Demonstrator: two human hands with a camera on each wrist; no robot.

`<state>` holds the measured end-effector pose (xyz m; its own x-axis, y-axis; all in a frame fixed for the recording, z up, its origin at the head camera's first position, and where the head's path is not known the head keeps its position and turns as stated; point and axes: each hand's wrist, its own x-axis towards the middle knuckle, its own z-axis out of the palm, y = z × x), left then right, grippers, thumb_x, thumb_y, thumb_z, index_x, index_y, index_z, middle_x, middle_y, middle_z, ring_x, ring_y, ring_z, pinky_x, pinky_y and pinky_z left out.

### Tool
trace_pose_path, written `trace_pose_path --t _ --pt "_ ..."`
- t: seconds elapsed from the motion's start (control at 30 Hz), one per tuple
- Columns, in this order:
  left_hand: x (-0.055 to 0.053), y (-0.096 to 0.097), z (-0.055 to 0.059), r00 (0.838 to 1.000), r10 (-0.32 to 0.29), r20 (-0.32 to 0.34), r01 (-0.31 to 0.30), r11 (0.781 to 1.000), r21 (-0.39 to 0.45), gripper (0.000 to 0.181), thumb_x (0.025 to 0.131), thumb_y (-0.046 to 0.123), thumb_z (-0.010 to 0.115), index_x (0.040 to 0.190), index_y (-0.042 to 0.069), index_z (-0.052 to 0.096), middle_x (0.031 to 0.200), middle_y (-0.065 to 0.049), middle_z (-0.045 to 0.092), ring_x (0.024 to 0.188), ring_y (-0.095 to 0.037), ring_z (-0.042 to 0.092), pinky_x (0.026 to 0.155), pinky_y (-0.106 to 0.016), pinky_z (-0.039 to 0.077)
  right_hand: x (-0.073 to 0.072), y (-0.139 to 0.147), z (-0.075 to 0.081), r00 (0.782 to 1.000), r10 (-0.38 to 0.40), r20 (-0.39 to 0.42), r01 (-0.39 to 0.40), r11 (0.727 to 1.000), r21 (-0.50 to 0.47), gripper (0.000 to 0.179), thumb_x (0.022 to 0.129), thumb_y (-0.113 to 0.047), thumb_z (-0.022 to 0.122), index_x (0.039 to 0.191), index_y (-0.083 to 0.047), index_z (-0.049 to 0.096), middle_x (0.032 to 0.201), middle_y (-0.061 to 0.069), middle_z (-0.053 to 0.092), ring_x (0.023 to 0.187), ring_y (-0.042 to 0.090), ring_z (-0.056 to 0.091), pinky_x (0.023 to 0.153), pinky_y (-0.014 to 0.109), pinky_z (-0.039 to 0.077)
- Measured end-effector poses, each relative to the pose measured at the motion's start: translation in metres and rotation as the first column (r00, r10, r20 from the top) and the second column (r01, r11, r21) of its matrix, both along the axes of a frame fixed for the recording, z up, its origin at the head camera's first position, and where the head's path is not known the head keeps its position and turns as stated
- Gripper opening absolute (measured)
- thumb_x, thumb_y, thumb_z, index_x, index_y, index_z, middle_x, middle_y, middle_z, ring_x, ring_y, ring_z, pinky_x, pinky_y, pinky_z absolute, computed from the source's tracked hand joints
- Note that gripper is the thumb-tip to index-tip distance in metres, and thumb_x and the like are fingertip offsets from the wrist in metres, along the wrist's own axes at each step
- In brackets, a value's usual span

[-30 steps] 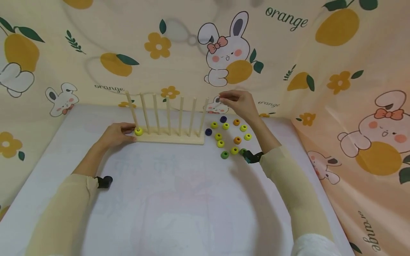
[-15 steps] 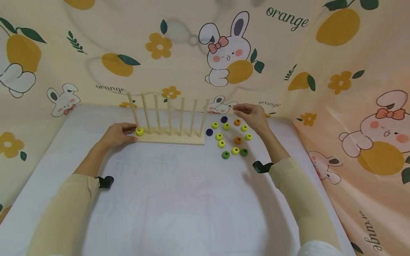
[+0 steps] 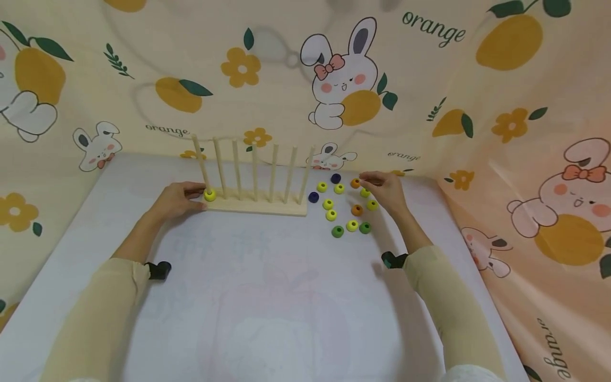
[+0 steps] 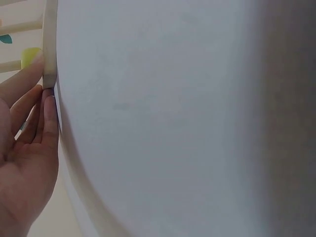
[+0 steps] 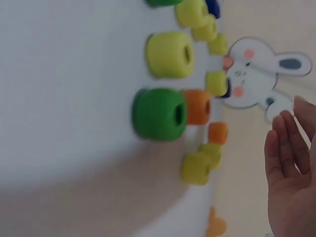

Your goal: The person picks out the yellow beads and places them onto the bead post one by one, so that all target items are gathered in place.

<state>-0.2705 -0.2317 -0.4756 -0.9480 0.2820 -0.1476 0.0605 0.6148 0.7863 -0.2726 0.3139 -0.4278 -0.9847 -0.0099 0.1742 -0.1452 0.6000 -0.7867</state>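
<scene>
A pale wooden peg rack (image 3: 258,206) stands at the back of the table, its upright pegs in a row. One yellow bead (image 3: 210,195) sits at the foot of the leftmost peg. My left hand (image 3: 177,200) holds the left end of the rack's base, and the left wrist view shows its fingers against that end, one beside the yellow bead. My right hand (image 3: 389,192) hovers at the back right of the loose beads, with its fingers fairly straight and nothing in them. Nearest its fingertips is an orange bead (image 3: 355,183); contact is not visible.
Loose yellow, orange, green and dark blue beads lie right of the rack, among them a green bead (image 5: 160,114) close to the right wrist camera. A printed cloth (image 3: 267,79) hangs behind and beside the white table (image 3: 267,297).
My right hand has come down and to the right, from beside the rightmost peg's top to just over the beads. The left hand stays at the rack's end.
</scene>
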Motion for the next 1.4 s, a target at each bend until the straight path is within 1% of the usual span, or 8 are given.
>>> trace_pose_path --t 0.17,0.33,0.5,0.7,0.9,1.0,1.17,1.4 --pt "0.000 0.001 0.000 1.000 0.007 -0.001 -0.007 1.000 -0.012 0.066 0.086 0.009 0.078 0.142 -0.007 0.047 0.144 -0.027 0.048 0.129 -0.041 0.051 0.110 -0.048 0.041 -0.001 0.014 -0.016 1.000 -0.009 -0.021 0.009 1.000 -0.017 0.024 0.090 -0.010 0.074 0.113 -0.003 0.074 0.111 0.017 0.072 0.096 0.023 0.068 0.077 0.015 0.054" --pt "-0.001 0.000 0.000 1.000 0.009 0.011 -0.009 1.000 -0.014 0.067 0.086 0.010 0.078 0.143 -0.007 0.046 0.145 -0.026 0.048 0.130 -0.040 0.050 0.110 -0.048 0.040 0.002 0.023 -0.027 0.998 -0.057 0.018 0.057 0.998 -0.011 0.027 0.090 -0.012 0.074 0.116 -0.003 0.073 0.115 0.017 0.071 0.103 0.026 0.068 0.083 0.019 0.054" --pt "-0.003 -0.001 -0.002 1.000 0.014 0.023 -0.014 1.000 -0.002 0.068 0.086 0.010 0.078 0.143 -0.007 0.046 0.145 -0.026 0.047 0.131 -0.040 0.050 0.110 -0.047 0.041 0.004 0.025 -0.030 0.993 -0.097 0.068 0.097 0.995 -0.007 0.030 0.091 -0.014 0.074 0.119 -0.004 0.072 0.120 0.015 0.069 0.108 0.029 0.066 0.085 0.025 0.055" --pt "-0.003 -0.001 -0.003 1.000 0.016 0.021 -0.015 1.000 -0.007 0.067 0.086 0.011 0.078 0.143 -0.006 0.046 0.145 -0.026 0.047 0.130 -0.040 0.050 0.110 -0.047 0.041 0.001 0.028 -0.033 0.985 -0.120 0.125 0.121 0.993 0.004 0.032 0.092 -0.014 0.072 0.123 -0.005 0.070 0.123 0.015 0.067 0.113 0.027 0.062 0.094 0.036 0.054" --pt "-0.002 -0.001 -0.004 1.000 0.009 0.007 -0.009 1.000 0.001 0.067 0.086 0.009 0.078 0.142 -0.008 0.047 0.144 -0.027 0.048 0.129 -0.041 0.051 0.109 -0.048 0.041 -0.001 0.032 -0.041 0.968 -0.144 0.204 0.146 0.989 0.005 0.036 0.095 -0.019 0.070 0.129 -0.008 0.067 0.129 0.013 0.064 0.116 0.027 0.060 0.094 0.032 0.052" --pt "-0.003 -0.001 -0.005 1.000 0.010 0.009 -0.010 1.000 -0.004 0.067 0.085 0.009 0.078 0.142 -0.007 0.047 0.144 -0.026 0.048 0.130 -0.040 0.051 0.110 -0.047 0.041 -0.002 0.033 -0.045 0.959 -0.158 0.234 0.159 0.987 0.012 0.036 0.095 -0.019 0.068 0.130 -0.009 0.066 0.131 0.012 0.063 0.117 0.026 0.059 0.096 0.033 0.051" --pt "-0.004 -0.001 -0.005 1.000 0.012 0.010 -0.012 1.000 -0.005 0.067 0.085 0.007 0.078 0.143 -0.007 0.047 0.145 -0.026 0.048 0.130 -0.039 0.051 0.110 -0.047 0.041 -0.005 0.030 -0.048 0.951 -0.176 0.255 0.177 0.984 0.019 0.040 0.096 -0.018 0.068 0.134 -0.009 0.062 0.134 0.013 0.062 0.122 0.028 0.056 0.103 0.040 0.048" --pt "-0.002 -0.001 -0.003 1.000 0.014 0.021 -0.015 1.000 0.015 0.066 0.086 0.008 0.077 0.143 -0.006 0.046 0.145 -0.025 0.047 0.131 -0.038 0.050 0.110 -0.045 0.041 -0.012 0.025 -0.048 0.928 -0.224 0.299 0.231 0.973 0.013 0.040 0.095 -0.021 0.068 0.134 -0.013 0.063 0.136 0.010 0.061 0.126 0.027 0.053 0.106 0.040 0.046"
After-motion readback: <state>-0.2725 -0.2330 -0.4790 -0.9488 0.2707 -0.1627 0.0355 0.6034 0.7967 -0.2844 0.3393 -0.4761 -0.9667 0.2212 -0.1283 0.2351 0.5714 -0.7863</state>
